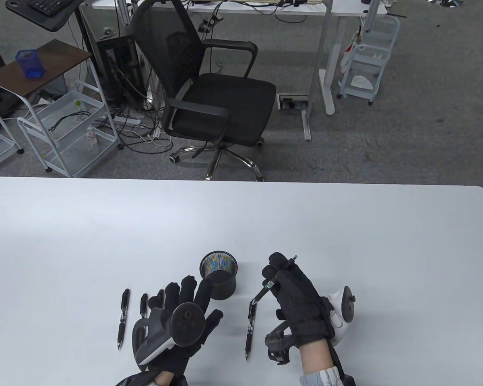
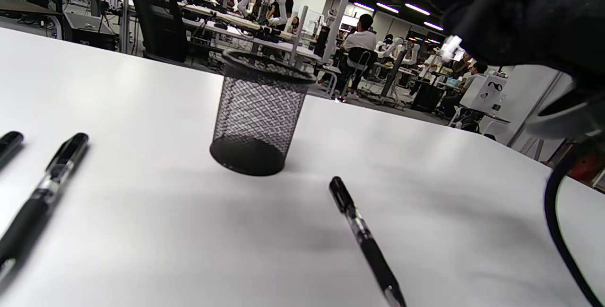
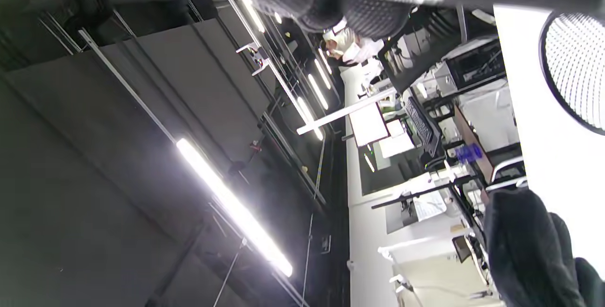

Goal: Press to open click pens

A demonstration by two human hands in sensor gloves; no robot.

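Your right hand (image 1: 296,299) grips one black pen (image 1: 274,278) in a closed fist, lifted just right of the mesh cup (image 1: 219,275); if your thumb comes down off-centre on the button, the slim barrel could slide through the glove. Your left hand (image 1: 181,317) hovers spread and holds nothing. More pens lie flat on the table (image 1: 104,225): one (image 1: 250,327) between your hands, others (image 1: 123,317) at near left.

One black click pen (image 1: 274,278) is held tilted above the desk; four more lie flat near the front edge, the rightmost (image 1: 250,329) just below it.
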